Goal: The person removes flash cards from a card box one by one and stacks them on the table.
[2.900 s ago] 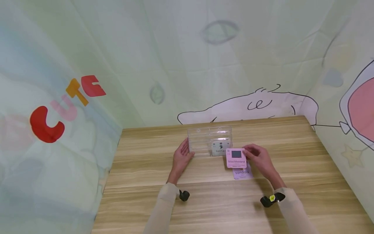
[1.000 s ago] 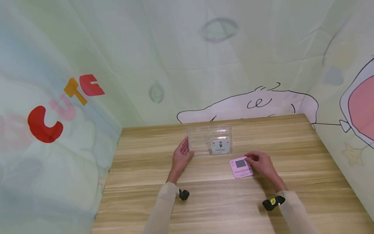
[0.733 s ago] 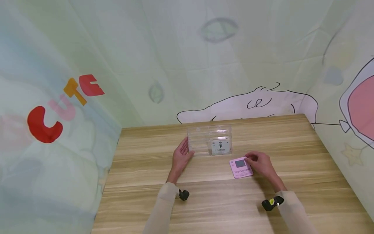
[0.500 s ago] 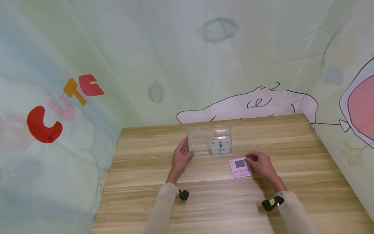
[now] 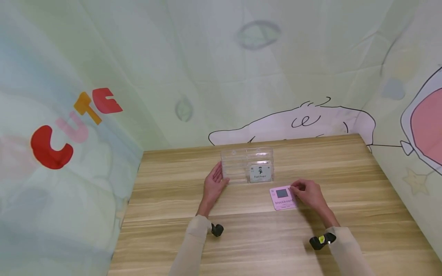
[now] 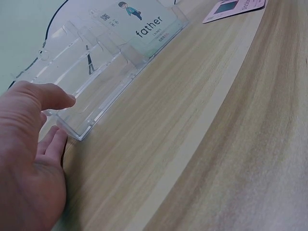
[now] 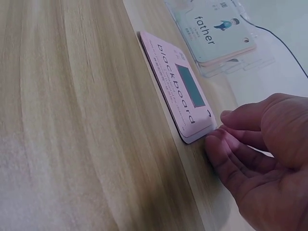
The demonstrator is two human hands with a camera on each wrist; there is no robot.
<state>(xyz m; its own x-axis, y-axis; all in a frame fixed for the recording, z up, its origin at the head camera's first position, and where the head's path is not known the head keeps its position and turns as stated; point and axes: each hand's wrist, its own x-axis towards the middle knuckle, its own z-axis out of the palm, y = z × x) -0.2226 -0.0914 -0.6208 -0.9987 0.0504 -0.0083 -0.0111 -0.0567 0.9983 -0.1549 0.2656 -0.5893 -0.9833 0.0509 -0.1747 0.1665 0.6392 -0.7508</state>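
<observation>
My left hand (image 5: 213, 188) holds the left end of a clear plastic card holder (image 5: 236, 168), thumb in front and fingers behind its edge. The holder has several tiers in two columns. A pale "father" card (image 5: 260, 173) stands in its lower right pocket. To the front right, my right hand (image 5: 308, 191) has its bent thumb and fingers at the upper right corner of a pink "blackboard" card (image 5: 283, 198). In the right wrist view that corner sits between thumb (image 7: 228, 115) and forefinger. At least one more card shows as a pale edge beneath it.
The wood-grain table (image 5: 248, 245) has a pale stripe running along it. Behind it hangs a printed cloth backdrop (image 5: 221, 76) with a cartoon outline and the coloured letters "CUTE". A small black camera (image 5: 217, 230) sits on each wrist.
Earlier the right hand held the blackboard card raised over a purple "sandals" card. It has come down and covers that one. Lately the card has shifted slightly left. The left hand stays put.
</observation>
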